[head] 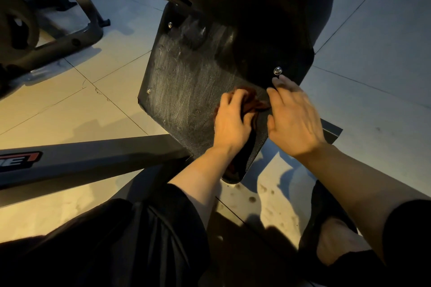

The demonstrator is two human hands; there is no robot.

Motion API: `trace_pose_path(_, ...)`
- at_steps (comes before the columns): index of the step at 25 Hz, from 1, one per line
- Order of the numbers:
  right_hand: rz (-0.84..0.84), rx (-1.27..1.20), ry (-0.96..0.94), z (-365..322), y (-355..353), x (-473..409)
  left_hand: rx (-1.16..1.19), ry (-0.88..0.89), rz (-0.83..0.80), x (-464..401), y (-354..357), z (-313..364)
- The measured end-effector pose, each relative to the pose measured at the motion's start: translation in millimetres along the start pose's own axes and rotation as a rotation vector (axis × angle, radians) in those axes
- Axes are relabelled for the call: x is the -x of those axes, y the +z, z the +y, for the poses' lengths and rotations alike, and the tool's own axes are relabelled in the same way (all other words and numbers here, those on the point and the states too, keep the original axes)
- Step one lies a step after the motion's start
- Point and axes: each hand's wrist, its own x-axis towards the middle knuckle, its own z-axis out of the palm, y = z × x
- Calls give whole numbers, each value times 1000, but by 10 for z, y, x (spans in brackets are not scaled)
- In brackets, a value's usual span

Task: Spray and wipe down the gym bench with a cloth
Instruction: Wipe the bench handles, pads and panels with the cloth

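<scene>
From the head view, my only one, I take the black bench panel (186, 81) as my landmark: a flat, textured plate that slopes toward me, fixed under the darker padded body of the gym bench (268, 7) rising behind it. My left hand (229, 123) sits on the near right part of that panel with its fingers curled round a dark red cloth (253, 102), which is bunched up and pressed against the surface. My right hand (295, 121) lies just right of the cloth, fingers straight and a little apart, resting flat near the panel's right edge, its fingertips just short of a shiny bolt (277, 70). Two more bolts show on the panel's left side, one high and one low. I see no spray bottle anywhere, so I cannot say where it is. The panel's middle and left show pale streaks and smears running up and down it; I judge these to be wet or dusty wipe marks, so spraying looks done here and wiping is under way. What seems left is the streaked left half, the shadowed strip up by the padding, and the padded body itself, which is too dark for me to judge. Left of the panel a grey frame bar (93, 161) with a red-edged label crosses the pale tiled floor (373, 42).
</scene>
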Motion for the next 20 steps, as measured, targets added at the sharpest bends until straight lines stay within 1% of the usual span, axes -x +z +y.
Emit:
trace_pose_path(1, 2, -11, 9, -22, -3, -26, 3, -102, 53, -69, -34, -44)
trace_pose_path(2, 6, -17, 19, -38, -1, -45, 10, -246, 127, -122, -61, -86)
trace_pose_path(3, 9, -16, 24, -44, 5, -56, 18, -333, 163, -127, -79, -97)
trace_pose_path(4, 12, -10, 20, -50, 12, -59, 4, -273, 169, -85, -82, -89)
trace_pose_path(5, 17, -7, 16, -60, 12, -62, -25, -113, 122, -20, -70, -64)
trace_pose_path(6, 24, -10, 17, -70, 9, -73, -53, 61, 43, 36, -31, -65)
trace_pose_path(7, 29, -20, 20, -85, 9, -87, -93, 194, -30, 49, -6, -99)
trace_pose_path(8, 30, -34, 21, -101, 15, -114, -139, 268, -63, -17, -21, -145)
trace_pose_path(9, 32, -41, 16, -117, 14, -148, -174, 270, -58, -115, -49, -203)
trace_pose_path(10, 34, -38, 2, -125, 21, -187, -185, 208, -28, -223, -94, -227)
trace_pose_path(12, 44, -10, -30, -132, 29, -294, -197, -8, 32, -452, -200, -176)
trace_pose_path(13, 51, 1, -30, -137, 33, -362, -208, -40, 40, -545, -245, -115)
trace_pose_path(14, 60, -4, -14, -149, 34, -430, -214, 23, 24, -621, -260, -75)
trace_pose_path(17, 109, -63, 74, -166, 60, -591, -333, 457, -142, -738, -279, -31)
trace_pose_path(18, 105, -60, 89, -162, 89, -613, -370, 501, -153, -798, -304, -109)
trace_pose_path(19, 106, -48, 85, -154, 128, -626, -403, 447, -103, -897, -326, -221)
trace_pose_path(20, 109, -36, 71, -151, 184, -642, -418, 285, -3, -1002, -370, -320)
